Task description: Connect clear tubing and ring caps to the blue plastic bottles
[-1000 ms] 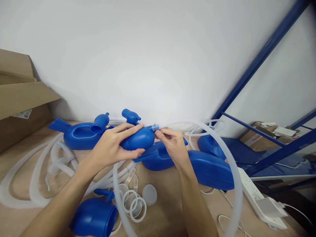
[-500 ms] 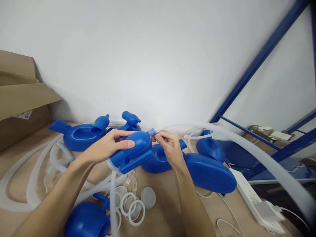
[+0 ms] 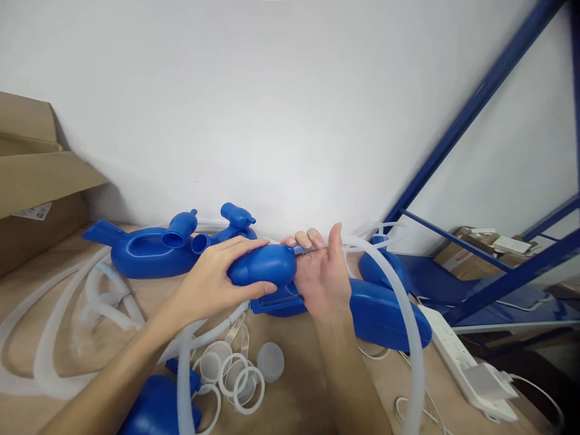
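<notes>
My left hand [image 3: 226,275] is wrapped round a rounded blue plastic piece [image 3: 267,266], its thumb across the near side. At the right end of that piece, my right hand [image 3: 322,272] is turned palm up. Its thumb stands apart and its fingers curl behind a narrow spout joined to a translucent hose [image 3: 401,290]. The hose arcs to the right and down past my right wrist. Under my hands a larger blue bottle [image 3: 283,305] lies partly hidden.
Blue bottles [image 3: 151,257] lie along the wall, white rings [image 3: 249,389] and a round cap [image 3: 270,361] in front. Coiled hoses [image 3: 49,338] and a cardboard box [image 3: 45,181] are left; a power strip [image 3: 457,356] and blue metal frame [image 3: 471,115] right.
The blue piece has turned in my left hand, and its handle no longer shows. My right hand has rolled from a pinch at the spout to palm up. The hose now hangs closer in.
</notes>
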### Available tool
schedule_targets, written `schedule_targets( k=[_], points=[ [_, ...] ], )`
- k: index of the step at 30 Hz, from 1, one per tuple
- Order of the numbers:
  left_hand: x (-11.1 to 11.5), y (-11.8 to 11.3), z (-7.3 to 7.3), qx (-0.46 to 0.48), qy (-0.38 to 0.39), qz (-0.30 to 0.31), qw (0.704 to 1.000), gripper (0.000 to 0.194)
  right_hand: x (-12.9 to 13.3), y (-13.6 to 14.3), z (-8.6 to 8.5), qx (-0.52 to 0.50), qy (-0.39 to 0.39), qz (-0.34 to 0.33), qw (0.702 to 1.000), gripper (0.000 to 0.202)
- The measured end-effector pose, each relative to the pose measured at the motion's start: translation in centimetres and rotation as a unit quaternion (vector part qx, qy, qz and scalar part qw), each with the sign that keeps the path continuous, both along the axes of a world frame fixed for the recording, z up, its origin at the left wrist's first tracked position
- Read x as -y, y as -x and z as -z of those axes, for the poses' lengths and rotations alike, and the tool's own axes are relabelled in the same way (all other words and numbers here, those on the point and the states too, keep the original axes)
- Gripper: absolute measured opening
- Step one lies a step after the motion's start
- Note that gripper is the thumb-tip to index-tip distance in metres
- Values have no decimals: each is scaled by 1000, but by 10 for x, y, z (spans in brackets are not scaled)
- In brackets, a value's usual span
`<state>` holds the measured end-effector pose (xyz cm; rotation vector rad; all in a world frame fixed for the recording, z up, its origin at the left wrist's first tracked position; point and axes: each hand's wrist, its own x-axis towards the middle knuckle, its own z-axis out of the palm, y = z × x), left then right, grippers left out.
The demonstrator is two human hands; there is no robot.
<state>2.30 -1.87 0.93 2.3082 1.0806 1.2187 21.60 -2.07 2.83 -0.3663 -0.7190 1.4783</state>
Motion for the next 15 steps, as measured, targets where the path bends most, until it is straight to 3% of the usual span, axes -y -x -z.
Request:
schedule_targets(
  k=[5,9,12,15],
  points=[
    [9,-10,2,-45,2,0,999,68,4,-10,-3,-39,31,17,999,70],
    [4,-9,-6,14,183,98,978,50,1,-12,2,-14,-24,7,1000,73],
    [-3,-6,-6,116,379,176,901,42,-6,-12,11,28,-91,36,995,76],
    [-7,-4,0,189,551,210,785,54,-16,-17,27,41,-180,41,982,78]
  ],
)
